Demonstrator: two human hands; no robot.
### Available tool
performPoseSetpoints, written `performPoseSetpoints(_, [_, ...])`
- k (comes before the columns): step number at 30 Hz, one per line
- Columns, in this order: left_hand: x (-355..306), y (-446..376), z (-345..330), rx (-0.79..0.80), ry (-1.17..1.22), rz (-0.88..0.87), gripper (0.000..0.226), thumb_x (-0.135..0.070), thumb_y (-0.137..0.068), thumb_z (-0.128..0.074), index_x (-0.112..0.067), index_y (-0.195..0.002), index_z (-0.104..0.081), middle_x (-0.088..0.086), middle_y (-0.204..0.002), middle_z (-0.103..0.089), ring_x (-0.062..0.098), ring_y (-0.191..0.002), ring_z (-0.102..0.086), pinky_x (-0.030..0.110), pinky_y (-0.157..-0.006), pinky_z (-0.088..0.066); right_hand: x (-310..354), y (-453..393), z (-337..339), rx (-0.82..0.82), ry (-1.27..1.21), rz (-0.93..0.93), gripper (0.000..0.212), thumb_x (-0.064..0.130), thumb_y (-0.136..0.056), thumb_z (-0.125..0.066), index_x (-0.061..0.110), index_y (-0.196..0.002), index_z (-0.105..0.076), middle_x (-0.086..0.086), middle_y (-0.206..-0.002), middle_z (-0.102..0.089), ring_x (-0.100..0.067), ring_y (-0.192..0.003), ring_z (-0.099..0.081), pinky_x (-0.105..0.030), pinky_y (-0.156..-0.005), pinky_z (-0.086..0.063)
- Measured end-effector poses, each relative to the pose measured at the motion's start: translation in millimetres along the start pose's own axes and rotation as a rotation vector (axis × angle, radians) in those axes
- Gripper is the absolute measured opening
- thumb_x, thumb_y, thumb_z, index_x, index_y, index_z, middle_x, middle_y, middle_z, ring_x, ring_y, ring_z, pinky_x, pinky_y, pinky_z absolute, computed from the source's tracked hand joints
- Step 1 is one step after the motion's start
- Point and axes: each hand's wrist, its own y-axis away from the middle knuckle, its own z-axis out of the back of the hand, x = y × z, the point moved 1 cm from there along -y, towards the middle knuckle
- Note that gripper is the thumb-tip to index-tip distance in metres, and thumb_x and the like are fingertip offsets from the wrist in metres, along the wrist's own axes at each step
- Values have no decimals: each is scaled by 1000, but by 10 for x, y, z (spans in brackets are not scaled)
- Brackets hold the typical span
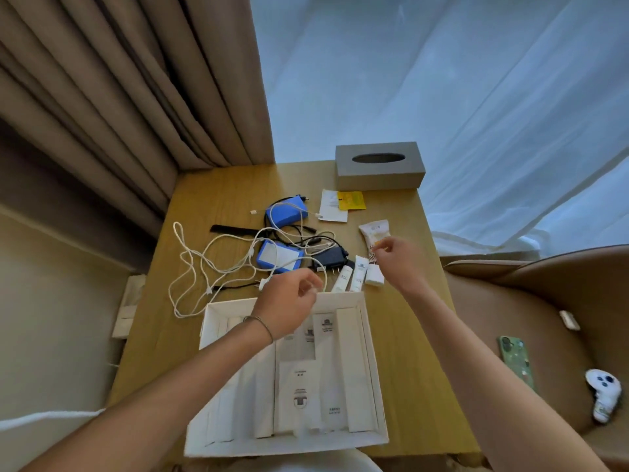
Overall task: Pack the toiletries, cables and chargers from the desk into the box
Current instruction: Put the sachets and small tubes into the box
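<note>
On the table [211, 185], most of the packing is yet to do. The white box [372, 376] sits at the near edge with several flat white packets and tubes already lying side by side in it, but the cables and chargers are all outside: a tangle of white cable [190, 267] sprawls beyond the box's far left corner, woven over two blue chargers [277, 255] and a black adapter [332, 256]. Three small white tubes [357, 275] stand just beyond the box's far rim, with a cream tube [372, 233] behind them.

Her left hand [289, 301] hovers over the far rim, fingers curled; it may be pinching a cable end, though I can't quite tell. The right hand [398, 258] hangs above the tubes, fingertips drawn together, apparently holding nothing.
</note>
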Motion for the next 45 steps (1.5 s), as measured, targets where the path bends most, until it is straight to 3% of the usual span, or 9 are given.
performPoseSetpoints(5, [-60, -399, -27, -37, 32, 75, 19, -13, -90, -60, -28, -91, -71, -8, -76, -66, 6, -71, -61, 22, -62, -52, -291, -543, -124, 74, 133, -99, 18, 18, -94, -57, 20, -79, -67, -3, -90, -74, -13, -70, -64, -35, -58, -55])
performPoseSetpoints(7, [-59, -554, -66, -54, 31, 98, 19, -13, -90, -60, -28, -90, -71, -6, -72, -65, 8, -66, -60, 19, -57, -48, -391, -735, -178, 56, 151, -149, 9, 19, -93, -60, 20, -93, -69, -4, -101, -72, -18, -82, -66, -39, -72, -60])
performPoseSetpoints(11, [-24, -820, -173, -26, -11, 148, 16, -17, -92, -61, -30, -92, -70, -11, -79, -67, 6, -76, -62, 15, -58, -45, -513, -1054, -336, 45, 184, -196, 48, 29, -92, -68, 10, -133, -53, -15, -130, -56, -32, -118, -55, -45, -96, -51])
performPoseSetpoints(14, [6, -1012, -251, -4, -13, 179, 18, -18, -93, -60, -33, -91, -69, -13, -82, -68, 4, -79, -62, 16, -62, -46, -524, -1187, -444, 31, 159, -197, 50, 43, -91, -70, 12, -127, -53, -11, -117, -62, -28, -106, -62, -43, -86, -57])
performPoseSetpoints(18, [24, -1306, -282, -8, -33, 207, 21, -18, -93, -59, -37, -88, -65, -14, -81, -67, 1, -75, -61, 18, -59, -46, -522, -1294, -504, 110, -84, -264, 29, 38, -92, -71, 17, -106, -57, -2, -92, -70, -18, -74, -72, -43, -68, -64])
performPoseSetpoints(22, [-44, -1706, -283, -48, -34, 261, 18, -18, -92, -57, -31, -88, -68, -10, -81, -68, 9, -75, -64, 29, -66, -56, -514, -1359, -475, 133, -366, -311, 13, 27, -90, -75, 18, -93, -67, -4, -89, -75, -18, -76, -75, -45, -75, -64])
performPoseSetpoints(29, [-219, -2567, -481, -88, -175, 273, 28, -14, -91, -56, -19, -118, -61, 8, -115, -65, 25, -101, -62, 38, -85, -55, -412, -1325, -317, 193, -910, -440, 24, 13, -90, -74, 11, -113, -67, -12, -99, -77, -24, -86, -77, -36, -76, -62])
performPoseSetpoints(40, [65, -3255, -727, -13, -397, 466, 93, -35, -79, -82, -22, -151, -24, 12, -135, -56, 34, -119, -57, 47, -92, -54, -558, -1157, -249, 243, -1044, -402, 20, 18, -89, -75, 22, -107, -68, 1, -89, -80, -19, -79, -78, -27, -62, -60])
performPoseSetpoints(45, [117, -3243, -776, -66, -198, 425, 71, -19, -81, -80, -20, -138, -38, 10, -124, -63, 31, -108, -63, 38, -80, -54, -524, -1067, -209, 250, -1030, -389, 22, 18, -89, -75, 22, -109, -67, 4, -90, -80, -16, -79, -78, -22, -59, -58])
